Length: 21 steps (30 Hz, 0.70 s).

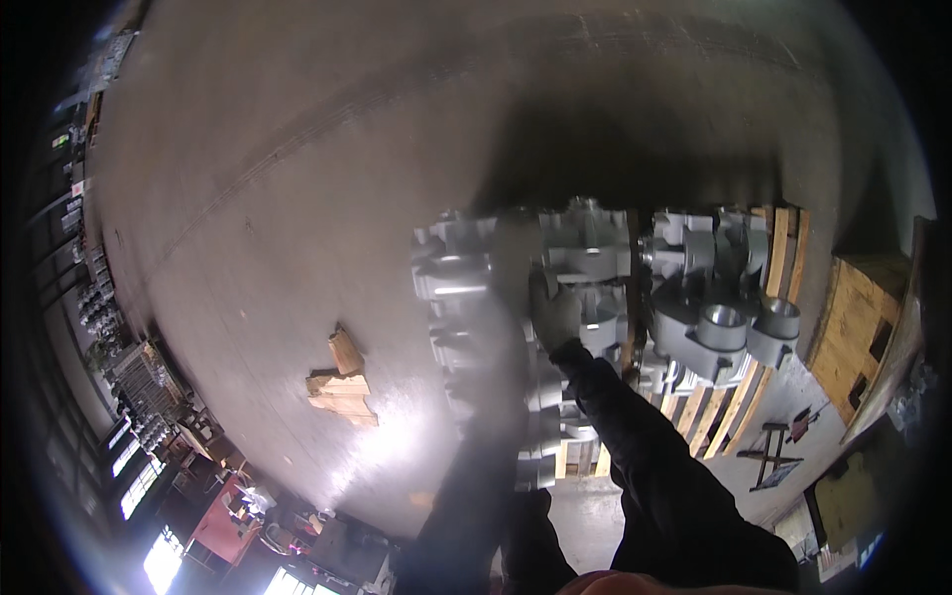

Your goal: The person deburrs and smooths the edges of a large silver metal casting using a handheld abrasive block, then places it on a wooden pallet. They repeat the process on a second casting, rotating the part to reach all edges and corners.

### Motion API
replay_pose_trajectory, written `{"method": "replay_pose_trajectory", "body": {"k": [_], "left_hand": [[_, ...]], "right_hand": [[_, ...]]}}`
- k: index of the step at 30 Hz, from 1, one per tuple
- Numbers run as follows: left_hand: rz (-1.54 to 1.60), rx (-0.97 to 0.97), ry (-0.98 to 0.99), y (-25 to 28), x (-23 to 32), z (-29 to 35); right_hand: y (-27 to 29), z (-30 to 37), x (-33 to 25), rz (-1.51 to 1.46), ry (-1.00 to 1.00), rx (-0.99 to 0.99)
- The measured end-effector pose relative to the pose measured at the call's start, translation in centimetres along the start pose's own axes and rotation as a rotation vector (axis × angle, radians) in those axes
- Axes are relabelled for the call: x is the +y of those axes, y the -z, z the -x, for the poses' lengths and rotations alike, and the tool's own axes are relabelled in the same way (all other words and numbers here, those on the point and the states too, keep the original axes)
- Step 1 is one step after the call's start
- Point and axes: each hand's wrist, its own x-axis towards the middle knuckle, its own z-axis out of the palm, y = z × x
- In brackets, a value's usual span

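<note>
Hands over grey metal castings [595,260] on pallet [729,397], right hand [553,312] gloved, resting on one, left hand [501,297] blurred, grip unclear.

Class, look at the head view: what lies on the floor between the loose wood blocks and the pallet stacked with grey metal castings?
Bare concrete floor separates the wood blocks from the castings, as the head view shows.

Gloved right hand [553,315] outstretched, left blurred

Dim, grainy fisheye view with black, curved edges. Bright windows [139,486] at lower left throw glare across the concrete floor [297,198]. A dark shadow lies above the castings [595,258]. The left arm [476,436] smears with motion blur.
</note>
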Motion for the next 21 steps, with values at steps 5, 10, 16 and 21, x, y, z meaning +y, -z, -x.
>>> {"method": "replay_pose_trajectory", "body": {"k": [5,10,16,21], "left_hand": [[0.253,-0.119,0.368,-0.8,1.7,-1.4],[0.722,-0.002,0.801,-0.2,3.1,-2.3],[0.62,-0.04,0.737,-0.9,2.5,-1.7],[0.566,-0.088,0.613,-1.7,1.0,-3.1]], "right_hand": [[0.1,0.7,0.3,0.076,0.157,0.054],[0.0,0.8,0.5,0.172,0.318,0.124],[0.0,-0.2,0.8,0.31,0.196,0.04],[0.7,-0.1,2.7,0.222,0.094,-0.114]]}}
